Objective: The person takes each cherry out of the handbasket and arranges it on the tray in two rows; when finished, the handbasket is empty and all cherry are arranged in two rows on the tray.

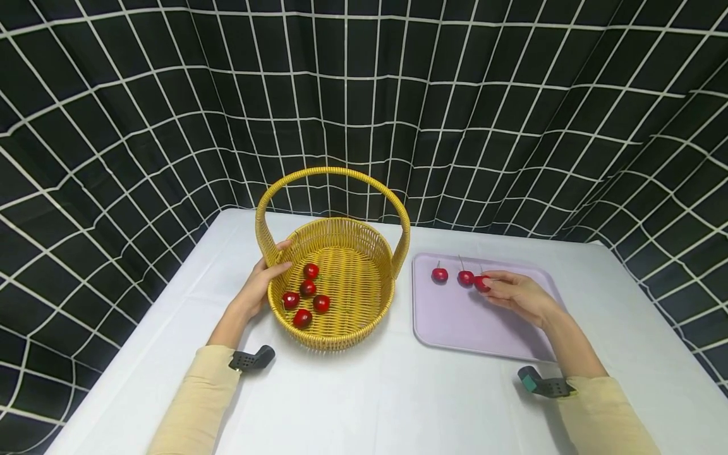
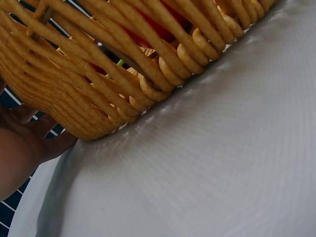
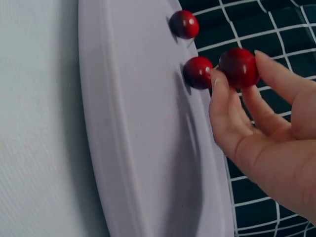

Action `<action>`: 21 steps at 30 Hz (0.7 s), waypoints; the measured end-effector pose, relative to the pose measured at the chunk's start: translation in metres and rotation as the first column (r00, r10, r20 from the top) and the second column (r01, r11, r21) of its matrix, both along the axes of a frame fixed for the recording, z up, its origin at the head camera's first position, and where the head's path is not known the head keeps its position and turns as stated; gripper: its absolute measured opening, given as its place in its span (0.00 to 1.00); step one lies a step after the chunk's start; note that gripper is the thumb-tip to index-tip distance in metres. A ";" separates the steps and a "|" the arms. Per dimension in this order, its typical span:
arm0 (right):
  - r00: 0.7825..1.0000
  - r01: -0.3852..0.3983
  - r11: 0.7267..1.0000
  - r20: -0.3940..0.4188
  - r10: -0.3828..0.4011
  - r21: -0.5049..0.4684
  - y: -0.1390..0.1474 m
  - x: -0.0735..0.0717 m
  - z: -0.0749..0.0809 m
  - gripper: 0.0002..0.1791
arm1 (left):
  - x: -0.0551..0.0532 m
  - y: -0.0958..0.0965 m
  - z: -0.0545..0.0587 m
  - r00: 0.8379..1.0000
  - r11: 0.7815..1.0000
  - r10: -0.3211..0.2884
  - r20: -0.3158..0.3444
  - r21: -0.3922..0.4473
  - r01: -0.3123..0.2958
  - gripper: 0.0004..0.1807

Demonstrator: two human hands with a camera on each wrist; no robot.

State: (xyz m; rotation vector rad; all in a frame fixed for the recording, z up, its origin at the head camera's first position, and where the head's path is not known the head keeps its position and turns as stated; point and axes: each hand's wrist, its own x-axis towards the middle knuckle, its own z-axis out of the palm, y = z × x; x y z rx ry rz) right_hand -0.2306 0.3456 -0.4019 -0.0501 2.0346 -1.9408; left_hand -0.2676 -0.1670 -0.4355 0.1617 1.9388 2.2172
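My left hand grips the left side of a yellow woven basket, beside the foot of its tall arched handle. The thumb lies over the rim, while in the left wrist view fingers reach round the outer wall. Several red cherries lie in the left part of the basket. Over the lilac tray my right hand pinches a cherry between thumb and fingertips, and in the right wrist view it looks raised off the surface. Two more cherries, one middle and one left, sit on the tray with stems up.
The lilac tray lies to the right of the basket, with a gap of white tablecloth between them. Behind the table hangs a black curtain with a white grid. Dark camera mounts sit on both wrists.
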 end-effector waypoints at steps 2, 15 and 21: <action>0.999 0.029 0.999 0.011 -0.030 0.018 0.002 -0.002 -0.001 0.28 | 0.000 0.000 0.000 1.000 1.000 0.000 -0.004 -0.001 0.000 0.32; 0.992 0.120 0.982 0.028 -0.126 0.147 0.012 -0.014 -0.011 0.25 | 0.001 0.001 0.000 1.000 1.000 -0.001 -0.005 0.002 0.001 0.32; 0.991 0.129 0.973 0.019 -0.135 0.191 0.013 -0.018 -0.011 0.23 | 0.001 0.001 0.001 1.000 1.000 0.003 -0.011 -0.005 -0.003 0.32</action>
